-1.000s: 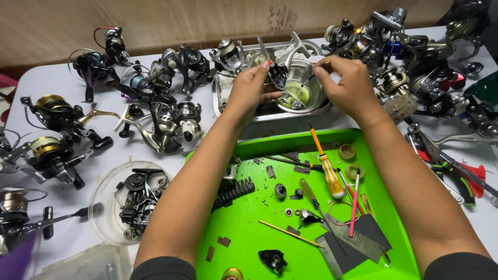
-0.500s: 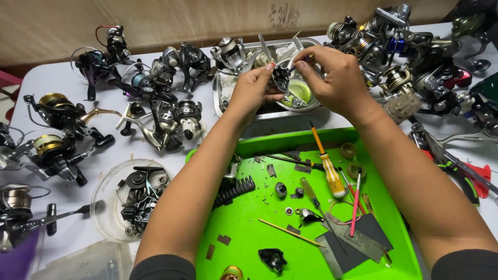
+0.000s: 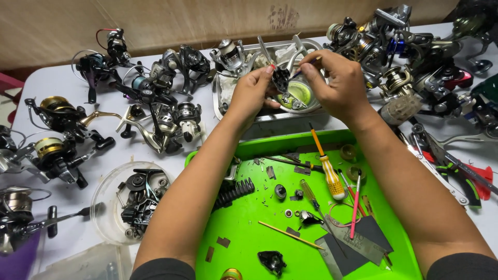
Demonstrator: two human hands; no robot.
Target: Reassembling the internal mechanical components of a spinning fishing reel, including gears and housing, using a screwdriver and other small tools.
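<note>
- Our left hand (image 3: 254, 93) grips a small dark reel part (image 3: 280, 79) over the far metal tray (image 3: 223, 101).
- Our right hand (image 3: 337, 83) has closed in since a second ago, pinching a thin tool (image 3: 300, 72) against it.
- Green tray (image 3: 249, 243) near, untouched.

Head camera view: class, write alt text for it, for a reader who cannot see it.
Both hands, left hand and right hand, hold a small dark reel part over a metal tray. Nearer lies a green tray of small parts and a yellow-handled screwdriver, with fishing reels crowding the white table.
</note>
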